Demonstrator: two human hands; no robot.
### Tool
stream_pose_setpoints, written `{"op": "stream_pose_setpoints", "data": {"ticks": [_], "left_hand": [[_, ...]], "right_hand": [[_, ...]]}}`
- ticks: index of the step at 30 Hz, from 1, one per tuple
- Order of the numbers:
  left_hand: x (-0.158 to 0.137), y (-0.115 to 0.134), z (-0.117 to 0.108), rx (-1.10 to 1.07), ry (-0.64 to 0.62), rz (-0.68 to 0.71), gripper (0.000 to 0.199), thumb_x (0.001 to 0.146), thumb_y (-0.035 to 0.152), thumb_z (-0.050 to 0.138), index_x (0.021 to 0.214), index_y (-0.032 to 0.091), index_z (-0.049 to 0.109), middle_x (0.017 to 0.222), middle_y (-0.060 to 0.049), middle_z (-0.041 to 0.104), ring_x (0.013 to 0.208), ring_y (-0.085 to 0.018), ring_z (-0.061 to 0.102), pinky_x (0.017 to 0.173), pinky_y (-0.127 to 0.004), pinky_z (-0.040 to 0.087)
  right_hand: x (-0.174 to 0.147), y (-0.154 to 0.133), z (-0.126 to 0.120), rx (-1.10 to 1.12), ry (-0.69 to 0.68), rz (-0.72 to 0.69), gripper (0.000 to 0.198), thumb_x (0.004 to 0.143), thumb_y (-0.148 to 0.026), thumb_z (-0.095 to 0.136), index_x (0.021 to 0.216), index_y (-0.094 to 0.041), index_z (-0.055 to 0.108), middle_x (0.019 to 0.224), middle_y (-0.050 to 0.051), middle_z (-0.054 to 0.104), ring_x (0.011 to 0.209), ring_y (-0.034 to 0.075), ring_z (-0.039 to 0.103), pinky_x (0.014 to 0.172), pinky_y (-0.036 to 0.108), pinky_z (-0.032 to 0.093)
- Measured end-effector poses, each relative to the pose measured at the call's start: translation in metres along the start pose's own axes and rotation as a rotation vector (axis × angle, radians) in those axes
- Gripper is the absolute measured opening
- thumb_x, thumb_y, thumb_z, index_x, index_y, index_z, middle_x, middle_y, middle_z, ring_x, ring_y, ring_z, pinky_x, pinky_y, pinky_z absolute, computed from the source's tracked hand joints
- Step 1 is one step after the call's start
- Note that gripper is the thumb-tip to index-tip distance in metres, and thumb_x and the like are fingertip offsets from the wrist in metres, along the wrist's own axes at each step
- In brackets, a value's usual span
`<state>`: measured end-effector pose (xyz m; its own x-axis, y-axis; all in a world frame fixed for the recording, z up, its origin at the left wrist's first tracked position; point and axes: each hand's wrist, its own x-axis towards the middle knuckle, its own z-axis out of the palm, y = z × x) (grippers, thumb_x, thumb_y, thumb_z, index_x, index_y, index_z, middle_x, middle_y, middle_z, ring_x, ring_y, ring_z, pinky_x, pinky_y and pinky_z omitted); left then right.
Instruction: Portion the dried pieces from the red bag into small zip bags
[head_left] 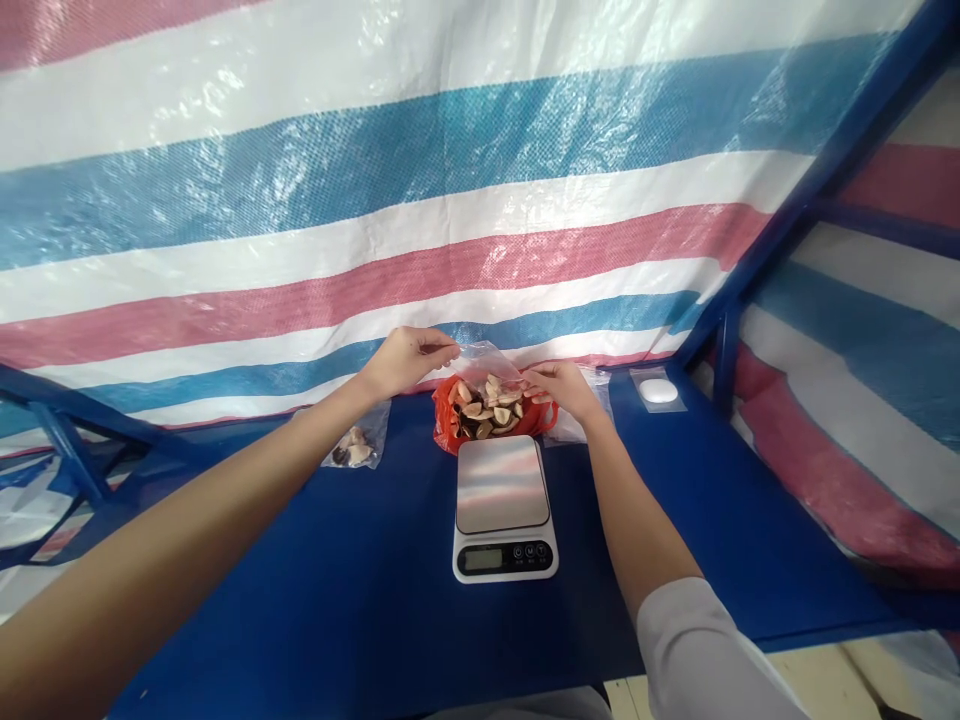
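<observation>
My left hand (411,360) is closed in a pinch on the upper left edge of a clear plastic bag (486,358). On the bag's right side, the bent fingers of my right hand (561,389) hold its edge. Below and between both hands, a red plastic bag (445,418) lies open, full of pale, dark-edged slices (487,408) that look like dried mushroom. Whether some slices are inside the clear bag I cannot tell. Directly in front stands a white kitchen scale (504,505) with a bare metal plate; its display is unreadable.
A clear bag of pale pieces (355,446) lies left on the blue table (315,590). More clear bags (577,415) lie behind my right hand. Further right, a white oval object (658,391) rests on clear plastic. A striped tarp (450,240) hangs behind; blue frame bars flank the table.
</observation>
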<state>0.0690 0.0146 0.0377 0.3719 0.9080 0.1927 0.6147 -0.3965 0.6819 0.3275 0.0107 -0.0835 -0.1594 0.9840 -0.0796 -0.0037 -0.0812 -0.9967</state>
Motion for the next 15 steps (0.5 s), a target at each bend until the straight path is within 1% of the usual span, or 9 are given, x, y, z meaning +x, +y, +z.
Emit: {"op": "stream_pose_setpoints", "data": {"ticks": [2,4,9,15], "left_hand": [[-0.001,0.000,0.000,-0.027,0.012,-0.005,0.037,0.076,0.052,0.068,0.081,0.016,0.074,0.073,-0.004,0.071,0.065,-0.016,0.063,0.066,-0.029,0.052],[-0.001,-0.001,0.000,-0.047,0.017,-0.010,0.037,0.076,0.051,0.069,0.081,0.016,0.074,0.074,-0.005,0.071,0.065,-0.016,0.064,0.067,-0.029,0.053],[-0.001,-0.005,0.002,-0.079,0.009,-0.002,0.039,0.075,0.054,0.070,0.081,0.015,0.073,0.075,-0.005,0.072,0.065,-0.017,0.065,0.066,-0.030,0.054],[0.002,-0.007,-0.001,-0.066,0.040,0.028,0.041,0.076,0.056,0.070,0.082,0.015,0.074,0.073,-0.005,0.071,0.064,-0.016,0.065,0.065,-0.029,0.054]], "right_hand": [[0.000,0.000,0.000,-0.001,-0.007,-0.013,0.018,0.082,-0.034,0.070,0.083,-0.018,0.077,0.080,0.005,0.078,0.070,0.017,0.073,0.060,0.023,0.058],[0.001,0.002,0.002,-0.012,-0.012,-0.013,0.019,0.081,-0.035,0.070,0.080,-0.017,0.077,0.078,0.005,0.078,0.071,0.018,0.073,0.061,0.025,0.059],[0.001,0.005,0.010,-0.036,-0.013,-0.001,0.018,0.077,-0.035,0.074,0.075,-0.017,0.077,0.075,0.005,0.077,0.064,0.019,0.071,0.060,0.029,0.059],[0.002,0.004,0.021,0.040,-0.003,-0.015,0.015,0.076,-0.033,0.074,0.073,-0.018,0.077,0.071,0.003,0.075,0.065,0.018,0.069,0.055,0.026,0.057]]}}
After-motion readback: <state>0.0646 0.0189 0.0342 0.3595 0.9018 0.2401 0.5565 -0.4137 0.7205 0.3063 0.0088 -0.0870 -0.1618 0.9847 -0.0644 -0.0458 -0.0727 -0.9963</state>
